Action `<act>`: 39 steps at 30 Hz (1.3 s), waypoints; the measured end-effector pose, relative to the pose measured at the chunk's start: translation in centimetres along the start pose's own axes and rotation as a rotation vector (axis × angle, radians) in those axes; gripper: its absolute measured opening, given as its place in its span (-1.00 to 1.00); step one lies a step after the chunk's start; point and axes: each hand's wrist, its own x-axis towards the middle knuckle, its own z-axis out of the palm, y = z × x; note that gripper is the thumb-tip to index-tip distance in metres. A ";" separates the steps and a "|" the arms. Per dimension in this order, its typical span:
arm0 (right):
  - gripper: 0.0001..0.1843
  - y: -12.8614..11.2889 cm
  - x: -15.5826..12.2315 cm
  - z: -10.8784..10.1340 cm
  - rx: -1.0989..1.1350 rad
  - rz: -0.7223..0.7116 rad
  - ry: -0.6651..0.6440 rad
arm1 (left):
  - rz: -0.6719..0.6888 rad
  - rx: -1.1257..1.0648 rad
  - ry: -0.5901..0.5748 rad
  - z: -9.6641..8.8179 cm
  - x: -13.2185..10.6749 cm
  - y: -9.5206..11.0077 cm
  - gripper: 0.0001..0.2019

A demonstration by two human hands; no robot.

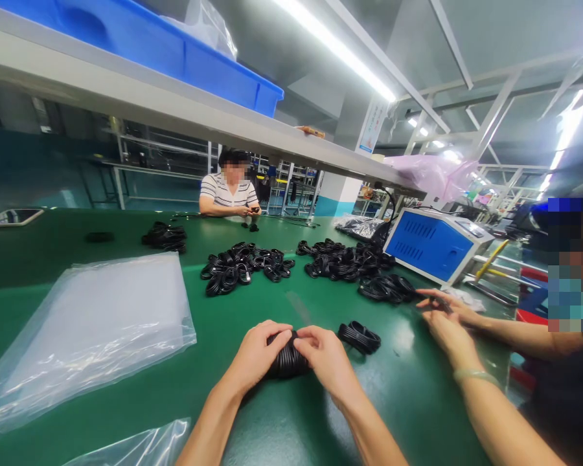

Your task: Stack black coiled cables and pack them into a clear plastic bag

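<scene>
Two clear plastic bags lie at the left of the green-topped table [291, 304]: a large flat clear plastic bag [92, 330] spread out, and the corner of a second clear bag [136, 446] at the bottom edge. From the feed I can see no cable inside either, so I judge that nothing has been bagged yet. Beyond them sits a small far heap of black coils [165, 237], then a wider middle heap of black cable coils [243, 265]. Both read to me as wound stock, though I cannot tell which pieces are tied. At the near centre my left hand [257, 353] and right hand [328, 359] are both closed around one coil of thin black cable [286, 359], fingers curled over its top from either side, the bundle resting low on the table between them. I take this one to be mid-way, gathered but not let go. Just beside the right hand lies a single loose black coil [359, 336], apart from the heaps and probably done. Farther right a large dark heap of coils [350, 259] runs up to a blue metal machine box [432, 246], the biggest share of the stock on the table. At the right edge a co-worker's hands [447, 317] are busy at a small item I cannot make out.
</scene>
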 end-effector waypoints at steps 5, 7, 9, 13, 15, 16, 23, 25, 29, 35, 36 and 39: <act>-0.71 -0.7 -0.4 -0.5 0.064 -0.042 -0.112 | -0.020 0.027 0.002 0.0 0.0 0.2 -0.70; -0.69 -0.8 -0.4 -1.0 0.116 0.003 -0.175 | -0.020 0.039 0.000 0.0 0.0 0.3 -0.70; -0.68 -0.7 -0.4 -1.5 0.180 0.067 -0.215 | -0.021 0.046 -0.004 0.0 0.0 0.3 -0.71; -0.64 -0.3 -0.1 -2.1 0.255 0.119 -0.241 | -0.025 0.049 -0.005 0.0 0.0 0.4 -0.71; -0.62 0.0 0.0 -2.1 0.254 0.127 -0.259 | -0.026 0.053 -0.002 0.0 0.0 0.4 -0.71; -0.62 0.1 0.0 -2.1 0.257 0.135 -0.266 | -0.025 0.058 -0.001 0.0 0.0 0.4 -0.71; -0.63 0.0 0.0 -1.8 0.325 0.164 -0.288 | 0.002 0.073 -0.009 -0.1 0.0 0.3 -0.69; -0.62 0.1 0.1 -1.9 0.334 0.161 -0.293 | 0.017 0.059 -0.019 -0.1 0.0 0.3 -0.69; -0.61 0.2 0.1 -2.1 0.343 0.153 -0.300 | 0.028 -0.018 -0.040 0.1 0.0 0.1 -0.70; -0.54 0.1 0.1 -1.9 0.317 0.115 -0.350 | 0.009 -0.031 -0.033 0.1 0.1 -0.1 -0.71; -0.54 0.1 0.1 -1.7 0.307 0.111 -0.339 | 0.009 -0.030 -0.027 0.1 0.1 -0.1 -0.71; -0.54 0.2 0.3 -1.3 0.290 0.112 -0.317 | -0.002 -0.022 0.008 0.4 0.2 0.1 -0.69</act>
